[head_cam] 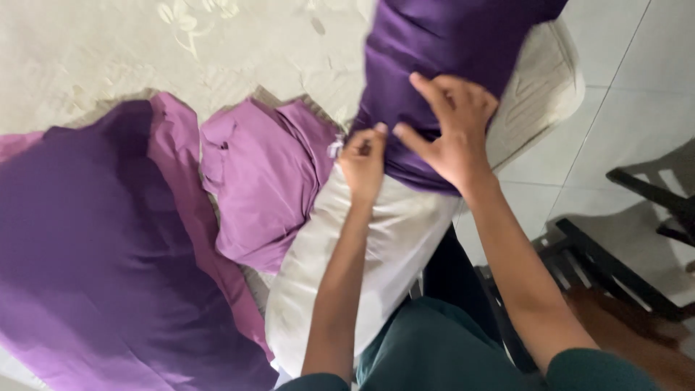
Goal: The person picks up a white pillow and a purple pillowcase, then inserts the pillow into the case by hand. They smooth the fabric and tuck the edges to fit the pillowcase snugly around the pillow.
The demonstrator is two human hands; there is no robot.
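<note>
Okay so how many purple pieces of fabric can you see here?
3: a dark purple case on the white pillow under both hands, a lilac bundle beside it, and a large purple sheet at left. More may be hidden.

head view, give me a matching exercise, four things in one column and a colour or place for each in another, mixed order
Things:
1. pillow
2. pillow cover
3. folded cloth
4. chair frame

Descriptions:
A. dark, on the tiled floor at right
B. deep purple, under the right hand
C. white, lower half bare below the left hand
D. light purple, lying left of the pillow

Pairs: 1-C, 2-B, 3-D, 4-A
</note>
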